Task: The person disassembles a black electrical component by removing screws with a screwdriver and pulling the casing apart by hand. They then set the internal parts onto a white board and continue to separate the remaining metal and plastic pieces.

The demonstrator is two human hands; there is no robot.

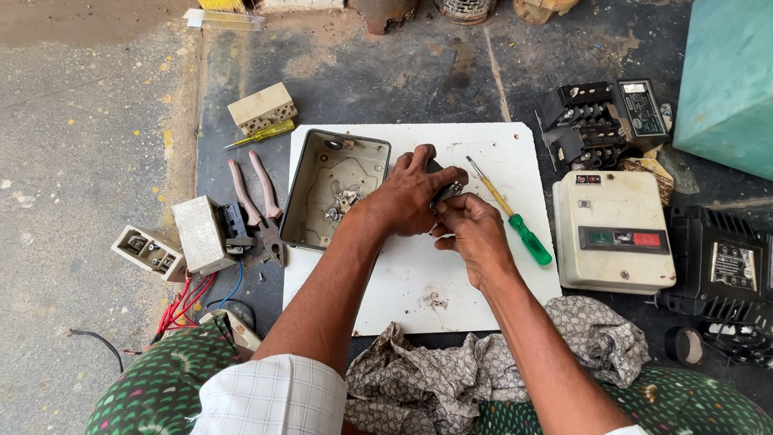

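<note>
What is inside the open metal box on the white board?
The metal box holds a small cluster of loose metal hardware on its floor, plus a fitting near its top corner. The left hand and wrist cover its right edge, so anything there is hidden.

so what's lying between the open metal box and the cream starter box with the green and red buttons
In the head view, between the metal box and the cream starter box are both hands, left and right, working a small part, and a green-handled screwdriver on the white board.
</note>
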